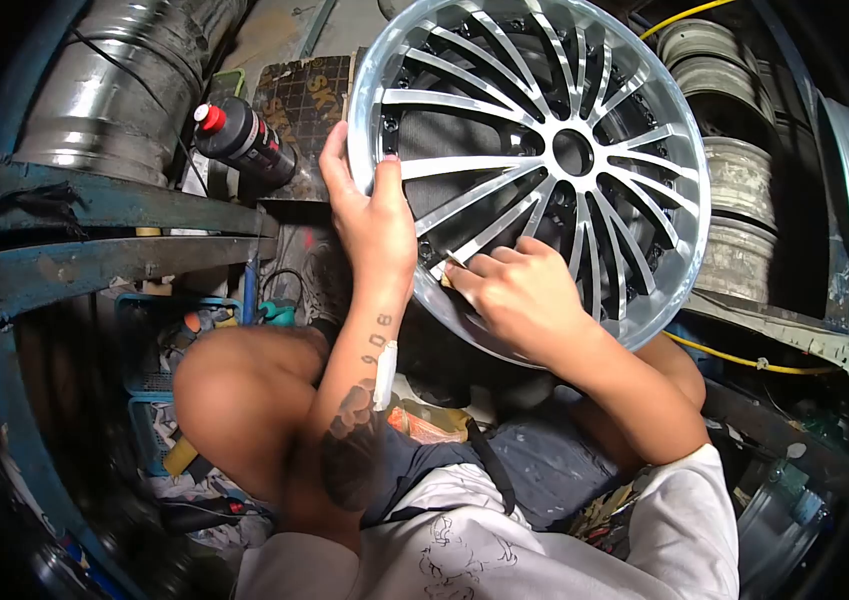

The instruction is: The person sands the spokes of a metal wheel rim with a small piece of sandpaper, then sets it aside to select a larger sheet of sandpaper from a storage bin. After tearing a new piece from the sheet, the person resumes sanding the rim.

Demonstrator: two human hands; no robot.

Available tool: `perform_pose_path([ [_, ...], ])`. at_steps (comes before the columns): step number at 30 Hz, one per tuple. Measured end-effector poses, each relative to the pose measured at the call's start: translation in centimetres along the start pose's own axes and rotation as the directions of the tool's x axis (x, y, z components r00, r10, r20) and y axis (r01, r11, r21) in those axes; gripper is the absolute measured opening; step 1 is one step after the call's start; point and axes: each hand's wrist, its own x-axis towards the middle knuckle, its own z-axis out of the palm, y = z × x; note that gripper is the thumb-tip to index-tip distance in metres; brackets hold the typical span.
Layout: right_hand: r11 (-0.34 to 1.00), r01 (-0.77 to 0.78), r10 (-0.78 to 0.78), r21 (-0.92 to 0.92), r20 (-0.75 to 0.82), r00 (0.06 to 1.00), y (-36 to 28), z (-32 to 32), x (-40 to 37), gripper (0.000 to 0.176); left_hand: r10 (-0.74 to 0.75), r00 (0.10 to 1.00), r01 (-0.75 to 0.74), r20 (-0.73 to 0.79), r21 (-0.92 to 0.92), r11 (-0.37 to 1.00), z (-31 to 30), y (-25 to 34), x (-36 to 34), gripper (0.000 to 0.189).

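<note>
A multi-spoke alloy wheel rim (479, 166) with bright silver spokes, dark recesses and a round centre hole is propped up in front of me, its face towards me. My left hand (376, 225) grips its left edge, with the thumb over the front lip and the fingers outside. Against the lower left of the rim, near the spoke ends, my right hand (522, 292) is closed in a pinch. A small thin tan piece (451, 262) shows at its fingertips; most of it is hidden by the fingers.
A black bottle with a red cap (244, 138) stands left of the rim. Worn wheels are stacked in a rack (734, 190) on the right, and a large metal barrel (109, 90) lies left, above blue steel bars (134, 215). A yellow hose (744, 364) runs at right.
</note>
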Motion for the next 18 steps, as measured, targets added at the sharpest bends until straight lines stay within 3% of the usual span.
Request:
perform_pose_path([
  [3, 0.996, -0.005, 0.006, 0.087, -0.022, 1.000, 0.5, 0.4, -0.4, 0.030, -0.008, 1.000, 0.008, 0.009, 0.013, 1.000, 0.2, 0.1, -0.1, 0.054],
  [10, 0.995, -0.044, 0.038, 0.095, 0.056, 0.998, 0.5, 0.0, -0.8, 0.036, -0.035, 0.999, 0.035, 0.005, -0.039, 0.999, 0.1, 0.2, -0.3, 0.056],
  [13, 0.996, -0.012, 0.016, 0.086, -0.046, 0.999, 0.3, 0.7, -0.2, 0.035, -0.044, 0.999, 0.044, 0.010, -0.021, 0.999, 0.2, 0.7, -0.3, 0.056],
  [17, 0.996, -0.088, 0.086, 0.029, 0.052, 0.995, 0.3, -0.8, -2.3, 0.030, -0.028, 0.999, 0.030, 0.022, -0.078, 0.997, 0.1, -0.2, 0.1, 0.056],
  [18, 0.995, -0.072, 0.075, 0.062, -0.041, 0.996, 0.0, -1.2, -2.2, 0.030, -0.037, 0.999, 0.039, 0.024, -0.083, 0.996, 0.1, -0.3, 0.2, 0.055],
])
